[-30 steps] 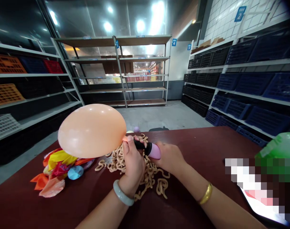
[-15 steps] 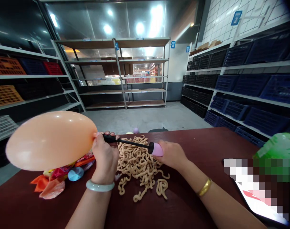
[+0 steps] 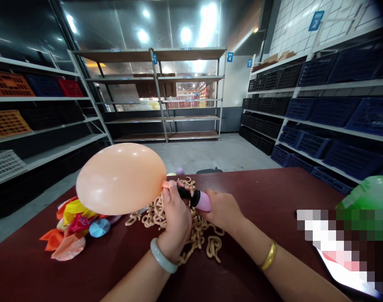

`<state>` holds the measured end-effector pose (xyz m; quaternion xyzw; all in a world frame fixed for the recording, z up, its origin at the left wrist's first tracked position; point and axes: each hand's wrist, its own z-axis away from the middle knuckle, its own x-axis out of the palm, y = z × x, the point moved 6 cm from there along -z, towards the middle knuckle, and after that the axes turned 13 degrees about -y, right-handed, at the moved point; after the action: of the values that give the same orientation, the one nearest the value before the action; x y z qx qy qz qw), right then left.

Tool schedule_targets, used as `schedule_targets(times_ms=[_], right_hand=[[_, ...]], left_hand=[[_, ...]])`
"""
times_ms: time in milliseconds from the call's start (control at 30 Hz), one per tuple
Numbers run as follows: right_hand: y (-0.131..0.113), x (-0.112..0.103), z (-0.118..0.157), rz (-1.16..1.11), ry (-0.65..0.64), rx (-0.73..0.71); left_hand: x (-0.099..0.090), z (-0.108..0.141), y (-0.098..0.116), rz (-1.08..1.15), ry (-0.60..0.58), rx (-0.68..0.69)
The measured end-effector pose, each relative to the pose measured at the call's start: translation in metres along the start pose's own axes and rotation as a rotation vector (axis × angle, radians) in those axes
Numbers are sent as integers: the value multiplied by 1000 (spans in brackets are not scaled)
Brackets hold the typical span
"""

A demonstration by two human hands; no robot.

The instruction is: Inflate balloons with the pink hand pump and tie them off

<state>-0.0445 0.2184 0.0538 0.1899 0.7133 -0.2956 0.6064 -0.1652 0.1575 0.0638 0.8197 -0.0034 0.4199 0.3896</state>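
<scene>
A large inflated peach balloon (image 3: 122, 179) hangs to the left of centre, its neck on the nozzle of a hand pump. My left hand (image 3: 175, 214) is closed round the balloon's neck and the pump's black nozzle end. Closed on the pump's pink handle (image 3: 204, 201) is my right hand (image 3: 224, 209). Both ends of the pump are close together, with no black rod showing between them. Beneath the hands lies a heap of beige curly strips (image 3: 156, 212). Uninflated balloons (image 3: 76, 216) in several colours are piled at the left.
The dark red table (image 3: 251, 251) spans the foreground. At the right are a green plastic bag (image 3: 371, 195) and a partly pixelated white flat object (image 3: 339, 268). Shelves with blue crates (image 3: 352, 155) stand behind on the right, racks with orange crates (image 3: 9, 84) on the left.
My left hand has moved right with the balloon and nozzle end, and the pump's rod has slid in. My right hand has shifted slightly left. More of the coloured balloons shows.
</scene>
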Motion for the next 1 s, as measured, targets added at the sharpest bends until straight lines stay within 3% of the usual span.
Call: schedule_targets(times_ms=[233,500,600,733,1000], right_hand=[[2,0,-3,-2,-14,11],[13,0,-6,52,-9,-9],[17,-2,-5,86,-15,-9],[20,-2,-4,125,-42,19],[9,2,-3,56,-14,11]], left_hand=[[-4,-8,5,26,-22,-13],[-53,-57,65,16,53,138],[-63,-66,72,19,90,159],[-57,-59,52,28,92,149],[-16,-14,-8,29,45,-13]])
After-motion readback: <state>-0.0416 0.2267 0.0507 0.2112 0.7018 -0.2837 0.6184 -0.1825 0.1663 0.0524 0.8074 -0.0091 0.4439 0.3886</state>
